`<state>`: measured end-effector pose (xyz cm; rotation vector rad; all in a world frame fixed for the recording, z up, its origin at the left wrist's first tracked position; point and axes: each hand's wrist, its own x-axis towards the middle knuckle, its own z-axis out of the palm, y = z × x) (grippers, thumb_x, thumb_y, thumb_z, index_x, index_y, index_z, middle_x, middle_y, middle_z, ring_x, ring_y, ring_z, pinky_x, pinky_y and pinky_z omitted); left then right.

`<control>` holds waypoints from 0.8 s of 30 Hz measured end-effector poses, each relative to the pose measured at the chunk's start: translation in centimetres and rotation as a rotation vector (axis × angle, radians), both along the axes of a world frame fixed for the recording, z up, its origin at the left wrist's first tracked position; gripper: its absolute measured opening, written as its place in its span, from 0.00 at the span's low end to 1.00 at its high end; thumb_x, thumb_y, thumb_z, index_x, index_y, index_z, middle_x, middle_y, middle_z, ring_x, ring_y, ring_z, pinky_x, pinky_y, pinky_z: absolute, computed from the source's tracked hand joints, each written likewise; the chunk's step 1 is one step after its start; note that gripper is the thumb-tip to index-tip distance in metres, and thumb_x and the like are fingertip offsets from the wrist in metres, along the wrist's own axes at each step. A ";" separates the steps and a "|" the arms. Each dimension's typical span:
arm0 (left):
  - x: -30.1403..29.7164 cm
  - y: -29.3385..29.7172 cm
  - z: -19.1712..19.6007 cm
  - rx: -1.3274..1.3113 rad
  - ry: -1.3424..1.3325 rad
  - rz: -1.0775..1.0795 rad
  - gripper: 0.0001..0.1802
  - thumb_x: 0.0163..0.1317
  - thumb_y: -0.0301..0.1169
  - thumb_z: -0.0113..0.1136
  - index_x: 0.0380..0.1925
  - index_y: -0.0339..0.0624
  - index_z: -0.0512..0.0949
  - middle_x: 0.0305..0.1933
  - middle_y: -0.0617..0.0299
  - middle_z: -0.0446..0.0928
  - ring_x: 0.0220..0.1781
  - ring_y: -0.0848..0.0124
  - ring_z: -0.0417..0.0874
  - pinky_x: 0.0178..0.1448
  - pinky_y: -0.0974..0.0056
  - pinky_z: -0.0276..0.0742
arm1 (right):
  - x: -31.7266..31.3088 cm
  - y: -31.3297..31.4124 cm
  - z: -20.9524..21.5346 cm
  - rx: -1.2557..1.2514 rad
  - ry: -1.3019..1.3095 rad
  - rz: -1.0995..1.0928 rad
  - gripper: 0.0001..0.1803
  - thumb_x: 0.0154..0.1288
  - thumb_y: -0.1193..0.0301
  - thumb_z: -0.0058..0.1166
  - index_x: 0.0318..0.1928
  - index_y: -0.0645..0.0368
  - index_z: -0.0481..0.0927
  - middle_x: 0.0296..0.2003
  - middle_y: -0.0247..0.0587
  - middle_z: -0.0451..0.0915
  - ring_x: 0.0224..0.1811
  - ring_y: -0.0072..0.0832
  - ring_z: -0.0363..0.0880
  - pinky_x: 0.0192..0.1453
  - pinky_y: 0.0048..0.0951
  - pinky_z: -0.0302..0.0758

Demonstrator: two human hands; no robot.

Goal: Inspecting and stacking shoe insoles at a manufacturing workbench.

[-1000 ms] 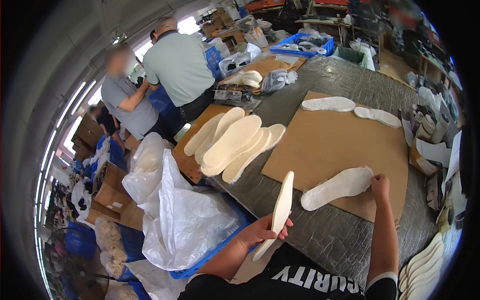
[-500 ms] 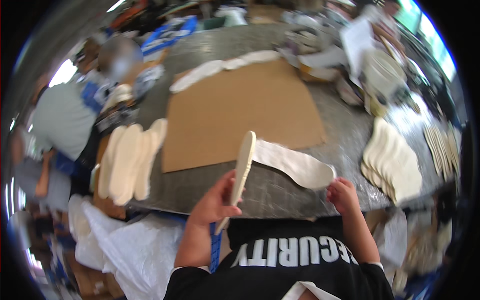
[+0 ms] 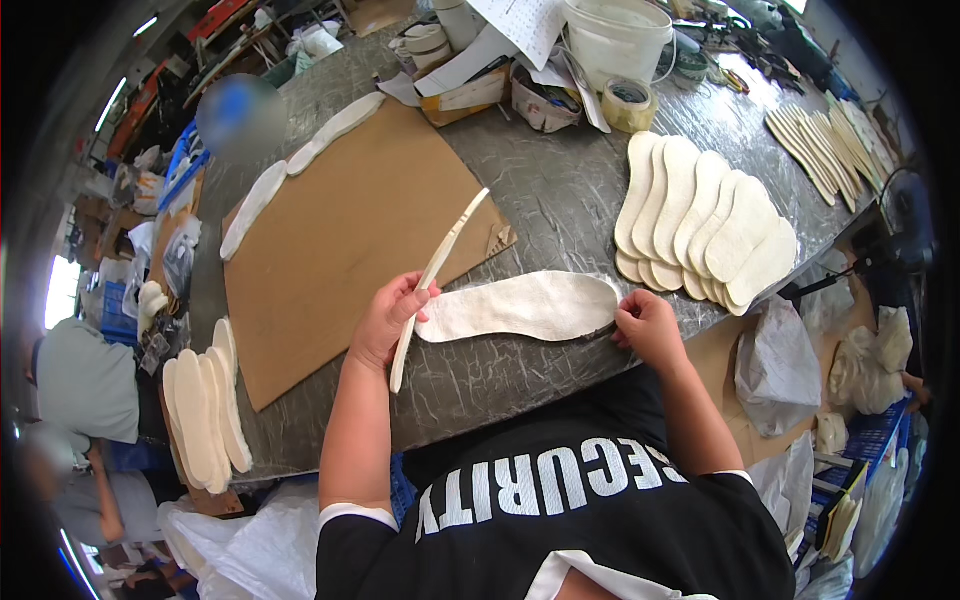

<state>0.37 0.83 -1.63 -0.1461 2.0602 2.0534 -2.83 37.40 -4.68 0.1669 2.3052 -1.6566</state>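
Observation:
My left hand [image 3: 388, 318] grips a thin cream insole [image 3: 440, 280] held on edge above the grey table [image 3: 560, 190]. My right hand [image 3: 648, 327] pinches the end of a second white insole [image 3: 520, 305] that lies flat near the table's front edge. A brown cardboard sheet [image 3: 340, 240] covers the table's left part, just behind my left hand. A fanned stack of cream insoles [image 3: 700, 225] lies to the right of the flat insole.
Another pile of insoles [image 3: 205, 415] sits at the left front corner. Two insoles [image 3: 300, 170] rest along the cardboard's far edge. A white bucket [image 3: 617, 40], tape roll [image 3: 628, 103] and papers crowd the back. A person [image 3: 85, 385] sits at the left.
The view has swung to the right. The flat insole has come off the cardboard to the table's front edge with my right hand. My left hand still holds the upright insole.

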 end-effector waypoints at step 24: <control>3.5 9.8 5.1 -0.916 0.246 -0.242 0.48 0.33 0.35 0.80 0.59 0.32 0.69 0.54 0.47 0.73 0.54 0.53 0.77 0.59 0.56 0.73 | 0.1 2.6 2.1 -0.205 -0.195 0.366 0.27 0.70 0.78 0.35 0.70 0.57 0.60 0.26 0.40 0.76 0.20 0.26 0.77 0.26 0.27 0.76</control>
